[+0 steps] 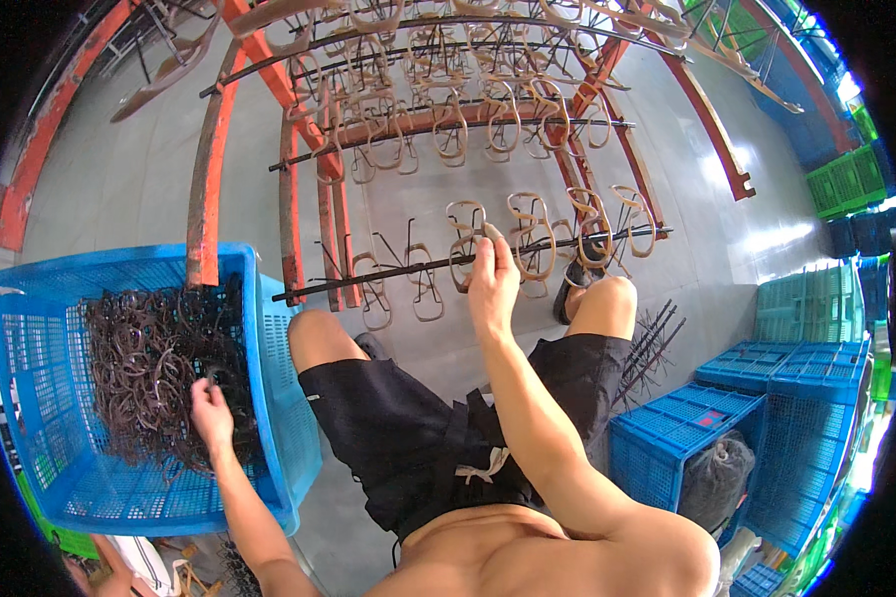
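My left hand [211,416] is over the right side of a large blue basket [281,398], fingers curled at a heap of dark brown, thin curved pieces [144,378]. What lies between those fingers is too small to tell. Ahead of me, my right hand [494,284] reaches up to a black rod [408,269] with hooked prongs. Its thumb and fingers pinch a beige loop-shaped frame [465,211] near the middle of the rod. More beige looped frames [534,234] hang to the right; the prongs on the left [383,244] carry none of the beige ones.
An orange metal rack [205,179] holds several more rods of beige loops at the far side. Blue crates [687,423] stand at the right, one with a dark bag [717,478]. Spare pronged rods [652,348] lean beside my knee. Green crates [846,181] line the far right.
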Demonstrator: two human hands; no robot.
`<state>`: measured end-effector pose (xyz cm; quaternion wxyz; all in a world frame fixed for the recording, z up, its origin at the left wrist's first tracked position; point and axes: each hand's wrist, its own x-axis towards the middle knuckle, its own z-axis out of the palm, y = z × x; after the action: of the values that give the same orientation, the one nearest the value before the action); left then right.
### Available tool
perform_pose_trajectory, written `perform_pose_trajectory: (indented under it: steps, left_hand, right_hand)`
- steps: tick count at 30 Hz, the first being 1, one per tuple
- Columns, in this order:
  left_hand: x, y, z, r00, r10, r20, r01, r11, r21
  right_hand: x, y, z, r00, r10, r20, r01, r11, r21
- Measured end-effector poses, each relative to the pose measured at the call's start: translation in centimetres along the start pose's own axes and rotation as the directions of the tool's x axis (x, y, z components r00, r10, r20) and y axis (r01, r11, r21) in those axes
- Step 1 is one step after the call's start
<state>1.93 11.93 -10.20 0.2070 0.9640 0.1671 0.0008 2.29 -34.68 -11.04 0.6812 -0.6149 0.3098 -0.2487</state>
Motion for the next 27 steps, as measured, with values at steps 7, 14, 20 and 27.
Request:
perform_pose_trajectory:
  steps: [7, 14, 20, 27]
  left_hand:
    - [-0.7, 1.2, -7.5, 0.832, -0.018, -0.555, -0.207, 0.917, -0.340]
    - [-2.7, 6.4, -9.4, 0.977, -0.201, -0.071, -0.061, 0.056, -0.997]
    - [-6.2, 13.3, -5.8, 0.973, -0.181, 0.145, 0.138, -0.052, -0.989]
    - [-11.5, 17.4, -1.8, 0.826, 0.564, 0.017, -0.530, 0.786, -0.319]
  right_hand:
    - [-6.3, -3.1, 1.4, 0.836, -0.521, 0.173, 0.473, 0.524, -0.708]
    - [-18.4, -3.6, 14.0, 0.323, -0.379, 0.867, 0.488, 0.852, 0.191]
    - [-18.7, -5.7, 14.6, 0.262, -0.422, 0.868, 0.568, 0.794, 0.215]
    - [-12.1, -7.0, 6.1, 0.213, -0.318, 0.924, 0.710, 0.700, 0.077]
